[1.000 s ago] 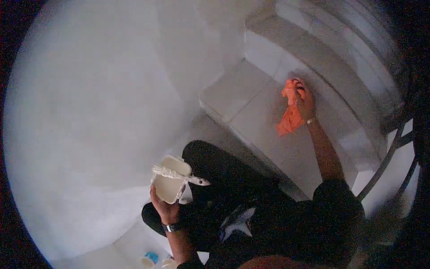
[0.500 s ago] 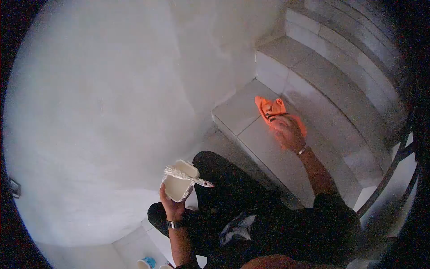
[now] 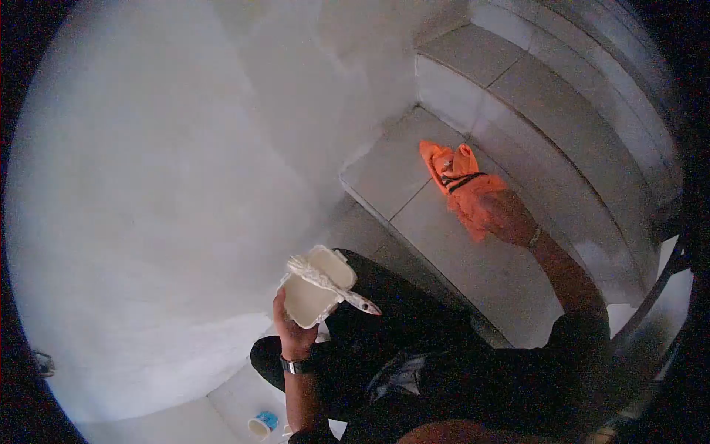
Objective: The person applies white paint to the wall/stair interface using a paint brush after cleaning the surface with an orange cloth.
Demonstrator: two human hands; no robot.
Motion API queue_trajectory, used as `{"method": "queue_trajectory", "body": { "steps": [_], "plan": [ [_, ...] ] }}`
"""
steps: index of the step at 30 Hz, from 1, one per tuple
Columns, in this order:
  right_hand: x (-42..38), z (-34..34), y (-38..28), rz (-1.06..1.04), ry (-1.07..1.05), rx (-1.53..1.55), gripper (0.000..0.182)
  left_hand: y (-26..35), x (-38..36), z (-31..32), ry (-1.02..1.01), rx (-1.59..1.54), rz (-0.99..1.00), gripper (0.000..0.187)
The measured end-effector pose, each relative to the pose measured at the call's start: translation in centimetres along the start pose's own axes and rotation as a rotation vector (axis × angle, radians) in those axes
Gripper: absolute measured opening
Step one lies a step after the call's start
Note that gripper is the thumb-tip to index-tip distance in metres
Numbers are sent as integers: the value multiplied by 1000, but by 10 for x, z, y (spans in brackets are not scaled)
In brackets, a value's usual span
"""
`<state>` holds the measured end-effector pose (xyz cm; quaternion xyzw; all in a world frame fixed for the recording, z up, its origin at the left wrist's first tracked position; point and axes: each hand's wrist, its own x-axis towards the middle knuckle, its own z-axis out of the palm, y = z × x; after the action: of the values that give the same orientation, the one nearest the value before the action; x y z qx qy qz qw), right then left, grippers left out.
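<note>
My left hand (image 3: 296, 333), with a watch on its wrist, grips a white open plastic container (image 3: 309, 302) from below. A paintbrush (image 3: 325, 283) lies across the container, its bristles coated in white and its handle pointing right. On the tiled step, my right hand (image 3: 510, 216) is closed on the near end of a crumpled orange cloth (image 3: 458, 181). A dark band runs across the cloth's middle. The fingertips of my right hand are dim and partly lost against the cloth.
A curved pale wall (image 3: 163, 185) fills the left. Tiled steps (image 3: 562, 111) rise at the upper right, beside a dark railing (image 3: 654, 288). A blue and white cup (image 3: 262, 423) lies on the floor at the bottom. My bent leg (image 3: 399, 296) is beside the lowest step.
My right hand has drawn back toward the lower right, uncovering the dark band and stretching the near end of the cloth. My left hand still holds the container and brush; the view has shifted slightly.
</note>
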<state>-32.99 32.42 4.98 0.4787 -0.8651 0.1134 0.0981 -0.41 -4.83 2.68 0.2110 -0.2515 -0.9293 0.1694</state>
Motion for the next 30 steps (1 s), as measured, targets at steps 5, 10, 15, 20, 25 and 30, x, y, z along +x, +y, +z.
{"method": "queue_trajectory", "body": {
  "steps": [5, 10, 15, 20, 25, 30],
  "plan": [
    [-28, 33, 32, -53, -55, -129, 50, -2, -2, 5, -122, 233, 162, 58],
    [-26, 52, 36, -334, -245, -56, 53, 6, -1, 6, -141, 28, -54, 60],
    [0, 74, -5, -328, -225, 96, 54, 34, -6, 25, -131, 160, -143, 59],
    [7, 29, -88, -313, -140, 192, 55, 70, -65, 4, -165, 307, -280, 55],
    [37, 44, -52, -284, -5, 417, 56, 30, -48, 64, -152, 514, -357, 56],
    [45, 37, -114, -265, 128, 602, 58, 34, -104, 56, -19, 403, -513, 48]
  ]
}}
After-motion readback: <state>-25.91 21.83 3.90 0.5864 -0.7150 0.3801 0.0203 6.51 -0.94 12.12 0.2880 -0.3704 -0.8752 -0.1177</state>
